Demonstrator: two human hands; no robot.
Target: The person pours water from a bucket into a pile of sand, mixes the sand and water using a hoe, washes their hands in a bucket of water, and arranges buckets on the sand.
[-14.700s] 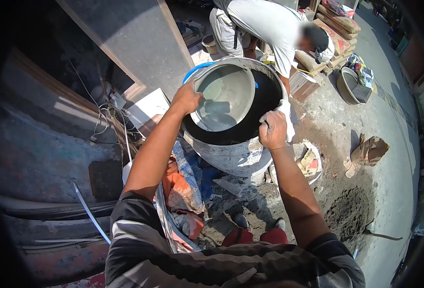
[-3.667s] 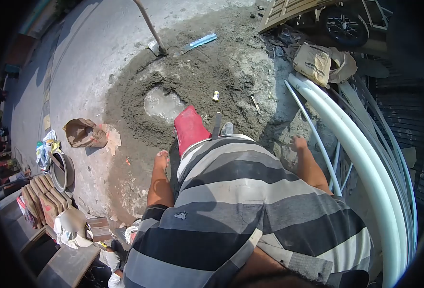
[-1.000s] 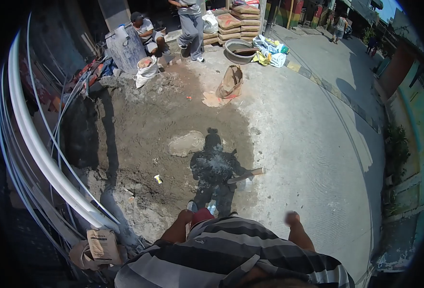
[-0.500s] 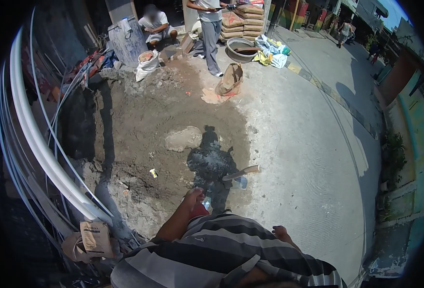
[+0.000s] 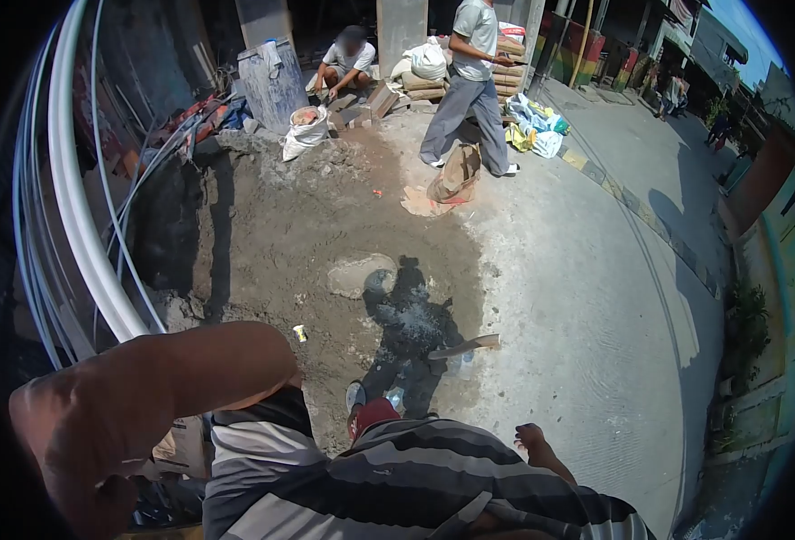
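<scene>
Mortar [image 5: 271, 261], grey and damp, is spread over the ground in front of the wearer, its right edge meeting the pale concrete pavement [image 5: 578, 297]. A shallow pool [image 5: 354, 276] of pale liquid is contained near its middle, partly crossed by the wearer's shadow [image 5: 406, 315]. On the right edge of the mortar, a wooden handle [image 5: 466, 346] is noted, angled toward the pavement. A small yellow and white container [image 5: 300, 333] is seated on the mortar, nearer the wearer than the pool.

The right hand [image 5: 530, 437] is held low over the pavement, released, with fingers loosely curled. The left hand [image 5: 82, 472] is raised close to the camera at lower left, with the forearm folded back; it is bent inward and shaded, and whether anything is grasped cannot be told. The wooden handle is nearest to the right hand, well apart from it.

Beyond the far edge of the mortar, an open brown paper bag [image 5: 457, 175] is stood on the pavement, and an open white sack [image 5: 306, 133] is placed just beside a stained drum [image 5: 271, 88]. A crouching person [image 5: 347, 65] is observed behind the white sack; a standing person [image 5: 475, 76] is seen in mid-stride behind the paper bag. Long pipes [image 5: 78, 198] are curved along the left side.
</scene>
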